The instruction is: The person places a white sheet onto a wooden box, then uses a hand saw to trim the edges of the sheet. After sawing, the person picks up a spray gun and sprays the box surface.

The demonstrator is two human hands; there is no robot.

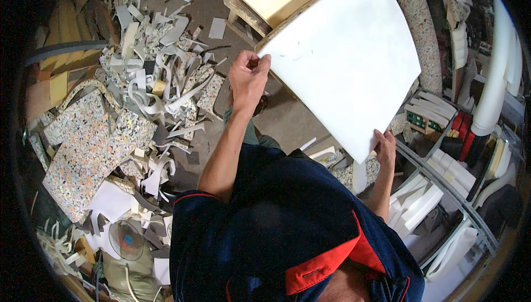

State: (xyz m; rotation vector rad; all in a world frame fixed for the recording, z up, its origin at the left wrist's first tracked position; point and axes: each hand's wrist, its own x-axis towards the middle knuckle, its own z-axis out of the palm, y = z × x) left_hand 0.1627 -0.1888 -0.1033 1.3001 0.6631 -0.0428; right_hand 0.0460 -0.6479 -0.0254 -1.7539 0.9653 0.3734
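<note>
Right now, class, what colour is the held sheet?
The sheet is white, shown best in the head view.

The bare grey-brown floor (293, 122) is carrying a flat white square scrap (217, 28), curled white offcut strips (178, 103) and speckled multicoloured foam pieces (210, 94).

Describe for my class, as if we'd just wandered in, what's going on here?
Someone in a dark blue shirt is holding a large white foam sheet with both hands. The left hand pinches its left corner, and the right hand grips the right edge beside the corner nearest the body. To the left lie a heap of foam offcuts and a speckled foam slab.
</note>
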